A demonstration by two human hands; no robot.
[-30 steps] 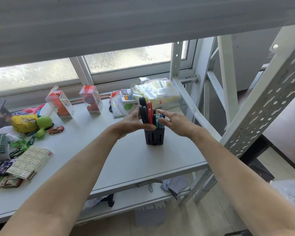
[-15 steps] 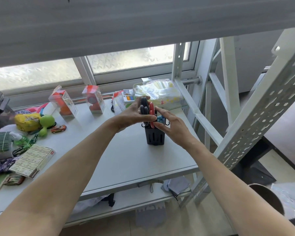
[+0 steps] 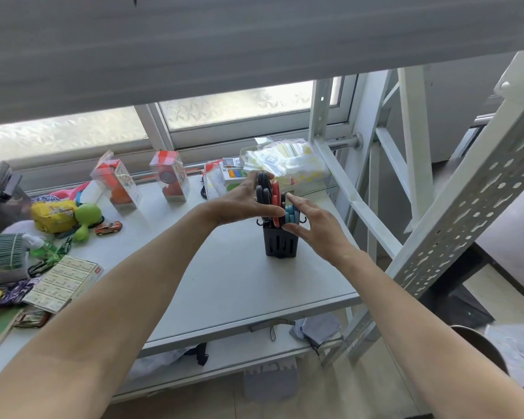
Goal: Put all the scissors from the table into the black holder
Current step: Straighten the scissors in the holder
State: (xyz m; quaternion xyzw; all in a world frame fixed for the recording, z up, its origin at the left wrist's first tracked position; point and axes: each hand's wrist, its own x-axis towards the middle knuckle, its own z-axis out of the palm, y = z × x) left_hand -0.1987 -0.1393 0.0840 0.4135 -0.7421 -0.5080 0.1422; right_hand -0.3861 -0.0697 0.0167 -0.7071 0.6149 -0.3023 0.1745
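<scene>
The black holder (image 3: 280, 243) stands upright on the white bench (image 3: 230, 285), toward its right edge and about midway between the front and back edges. Several scissors are set in it handles-up: a pair with black handles (image 3: 263, 189) standing tallest on the left, a pair with red handles (image 3: 275, 196) just beside it, and a pair with blue handles (image 3: 290, 213) lower on the right.

The left hand (image 3: 239, 202) comes in from the left; its fingers (image 3: 251, 181) curl behind the black handles and the thumb lies across the front of the black and red handles, pinching them. The right hand (image 3: 318, 228) is at the holder's right side, fingers spread, the index tip touching near the handle tops and the thumb against the holder's rim by the blue handles; whether it grips anything cannot be told.

Along the back edge stand two clear toy boxes with red contents (image 3: 170, 176), and a bag of plastic pouches (image 3: 285, 161) sits at the back right corner. Near the left edge lie a yellow packet (image 3: 53, 214), a green toy (image 3: 85, 219), a small toy car (image 3: 108, 228) and a flat box of printed labels (image 3: 64, 282). The print on these is too small and blurred to read.
</scene>
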